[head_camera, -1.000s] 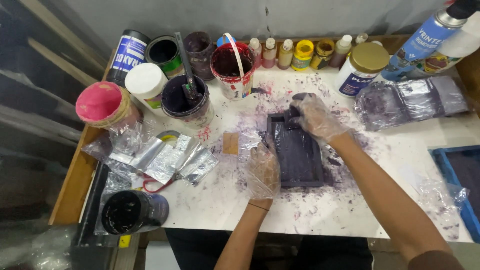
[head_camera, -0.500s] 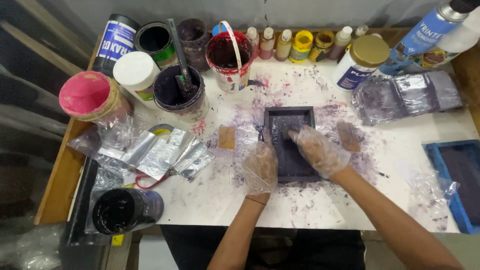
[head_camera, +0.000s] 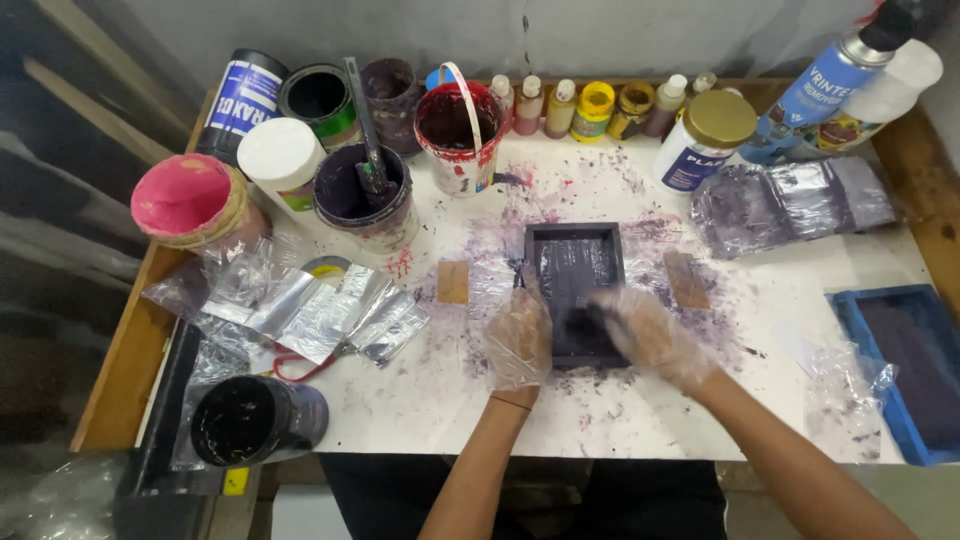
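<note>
Resting flat at the middle of the stained white table (head_camera: 620, 420), a dark rectangular tray (head_camera: 575, 290) was steadied by the gloved left hand (head_camera: 520, 340), fingers together along its left edge. The gloved right hand (head_camera: 650, 335) was pressed on its near end, fingers blurred, their spread not discernible.

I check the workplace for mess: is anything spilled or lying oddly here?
Yes. Purple specks and smears cover the white table around the dark rectangular tray that both gloved hands work on. The black can lies on its side at the left front corner.
</note>
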